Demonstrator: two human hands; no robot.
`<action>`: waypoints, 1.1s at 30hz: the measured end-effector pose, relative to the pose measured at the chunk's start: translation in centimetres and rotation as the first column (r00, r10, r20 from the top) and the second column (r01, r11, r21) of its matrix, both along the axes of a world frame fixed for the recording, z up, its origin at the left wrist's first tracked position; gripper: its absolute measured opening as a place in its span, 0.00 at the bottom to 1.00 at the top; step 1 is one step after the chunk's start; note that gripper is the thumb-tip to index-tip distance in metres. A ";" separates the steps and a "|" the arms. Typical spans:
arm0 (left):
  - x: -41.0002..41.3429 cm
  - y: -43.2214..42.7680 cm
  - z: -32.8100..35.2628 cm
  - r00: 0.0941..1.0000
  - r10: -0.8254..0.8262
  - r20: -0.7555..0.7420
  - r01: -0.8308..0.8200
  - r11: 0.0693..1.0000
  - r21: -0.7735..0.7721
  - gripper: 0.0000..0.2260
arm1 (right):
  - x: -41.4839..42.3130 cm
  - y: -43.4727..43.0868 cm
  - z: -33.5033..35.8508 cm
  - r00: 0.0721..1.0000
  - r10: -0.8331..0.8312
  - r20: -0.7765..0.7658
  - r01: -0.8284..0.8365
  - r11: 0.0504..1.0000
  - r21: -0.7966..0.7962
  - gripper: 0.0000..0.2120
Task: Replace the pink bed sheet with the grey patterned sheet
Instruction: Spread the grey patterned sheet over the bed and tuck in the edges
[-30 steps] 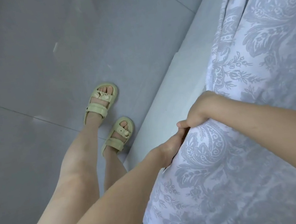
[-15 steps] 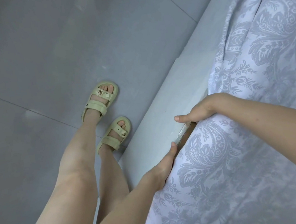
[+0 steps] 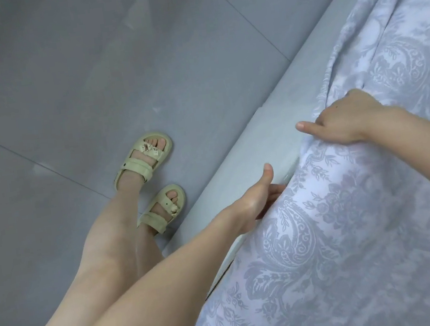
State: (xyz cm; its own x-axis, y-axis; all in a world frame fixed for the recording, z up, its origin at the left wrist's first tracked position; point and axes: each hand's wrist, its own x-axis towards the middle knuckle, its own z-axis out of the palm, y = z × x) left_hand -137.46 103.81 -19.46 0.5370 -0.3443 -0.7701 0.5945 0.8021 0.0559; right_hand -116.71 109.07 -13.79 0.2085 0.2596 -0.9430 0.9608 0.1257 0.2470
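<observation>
The floor (image 3: 87,70) on the left is laid with large grey tiles, smooth and faintly glossy, with thin dark grout lines crossing at an angle and a few pale scuffs. The person stands on it in a pair of pale green strapped sandals with small charms on the front straps: the farther sandal (image 3: 143,158) is flat on the tile, and the nearer sandal (image 3: 164,209) is just beside the foot of the bed. Bare legs rise from them toward the lower left corner.

Next comes the bed frame (image 3: 268,101), a plain pale grey side panel running diagonally from the bottom centre to the upper right, matte and smooth.

The left hand (image 3: 256,198) reaches in low against that panel. Its thumb sticks up free along the frame, while its fingers slip beneath the edge of the fabric and are hidden there, so I cannot tell whether they grasp anything.

Higher up, the right hand (image 3: 347,120) lies on the edge of the bed, thumb pointing straight out over the frame, the other fingers bent down and clenched into a fold of cloth.

That cloth is the grey patterned sheet (image 3: 355,240), white with grey damask scrolls and flowers, spread over the bed on the right, its edge puckered near the right hand and loosely pleated farther up.
</observation>
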 end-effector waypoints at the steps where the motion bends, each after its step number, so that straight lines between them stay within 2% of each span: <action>1: 1.4 0.5 0.0 0.999 -0.024 0.021 0.024 1.000 0.016 0.36 | 0.8 0.0 -0.2 1.000 -0.002 0.020 0.003 0.999 -0.045 0.36; 5: 4.0 2.3 -0.8 0.997 -0.078 -0.029 0.081 0.986 0.144 0.35 | 0.9 0.1 -2.1 0.999 -0.029 0.044 0.035 0.989 -0.143 0.37; 9: 5.0 4.2 -1.4 0.981 0.159 -0.111 -0.141 0.977 0.159 0.29 | 0.0 -1.0 -3.0 0.999 -0.033 0.027 0.040 0.955 -0.293 0.36; 12: 5.9 5.7 -1.0 0.948 0.298 -0.114 -0.285 0.951 0.119 0.26 | 0.1 -1.6 -2.3 0.991 -0.126 -0.036 0.110 0.950 -0.293 0.34; 14: 6.6 6.3 -0.8 0.956 0.283 -0.078 -0.279 0.959 0.053 0.27 | 0.9 -0.9 -1.3 0.976 -0.207 -0.063 0.181 0.941 -0.284 0.33; 16: 7.6 5.8 -0.7 0.965 0.259 -0.049 -0.261 0.964 -0.051 0.29 | 1.8 -0.3 -0.7 0.950 -0.302 -0.076 0.276 0.928 -0.249 0.27; 18: 8.5 4.2 -0.7 0.962 0.257 -0.089 -0.268 0.952 -0.152 0.31 | 2.9 -0.1 -0.3 0.929 -0.343 -0.137 0.325 0.935 -0.139 0.20; 20: 9.4 2.6 -0.7 0.957 0.258 -0.134 -0.283 0.932 -0.225 0.29 | 4.9 0.4 0.0 0.942 -0.271 -0.199 0.284 0.958 0.043 0.19; 22: 10.4 1.7 -0.4 0.972 0.202 -0.118 -0.227 0.939 -0.259 0.28 | 7.9 0.6 0.3 0.959 -0.085 -0.271 0.150 0.962 0.229 0.24; 24: 11.4 1.2 -0.5 0.977 0.155 -0.146 -0.190 0.944 -0.268 0.27 | 10.9 1.4 0.1 0.937 -0.011 -0.350 0.099 0.967 0.233 0.27; 27: 13.0 1.2 -1.3 0.991 0.065 -0.116 -0.093 0.964 -0.250 0.29 | 14.0 4.1 -2.0 0.903 -0.004 -0.430 0.073 0.987 0.143 0.27; 29: 13.1 1.5 -1.5 0.997 0.011 -0.080 -0.032 0.964 -0.263 0.29 | 14.9 5.6 -3.4 0.878 0.125 -0.463 -0.026 0.977 0.213 0.27; 31: 13.4 2.7 -1.6 0.999 -0.015 -0.043 0.003 0.964 -0.266 0.28 | 16.2 6.3 -4.5 0.842 0.261 -0.472 -0.129 0.947 0.294 0.21; 33: 13.4 3.8 -1.4 0.998 -0.058 0.020 0.061 0.967 -0.246 0.26 | 17.3 5.3 -4.4 0.822 0.242 -0.515 -0.126 0.960 0.250 0.20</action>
